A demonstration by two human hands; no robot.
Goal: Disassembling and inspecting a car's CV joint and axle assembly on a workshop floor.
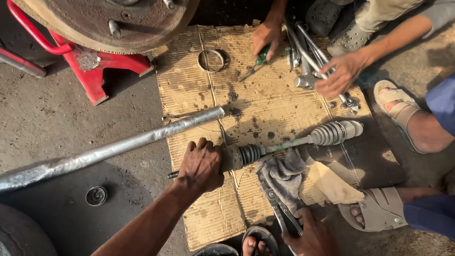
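Firmly Holding a Greasy Axle Shaft on Cardboard

Now clamping the left hand (201, 166) over the thick joint end of the axle shaft (284, 143), keeping that grip closed tight around the metal housing, just beside the dark ribbed boot (250, 154). Resting the shaft flat across the stained cardboard (265, 104) on the floor, with its paler ribbed boot (334, 132) pointing away to the right. Closing the right hand (310, 234) around the handles of a long plier-like tool (279, 211), low in view, partly under a grey rag (282, 175) touching the shaft's middle.

Judging the shaft as heavy, stiff steel, probably slick with grease; judging both rubber boots as soft and likely to squash. Favouring the solid joint housing or the bare rod between the boots as the safest places to hold.

Lying alongside on the left, a long dull metal pipe (118, 147), its end near the left hand. Working at the far edge of the cardboard, another person's hands (341, 73), reaching among a pile of wrenches (303, 57). Sitting nearby, a loose metal ring (211, 60) and a red jack stand (99, 71).
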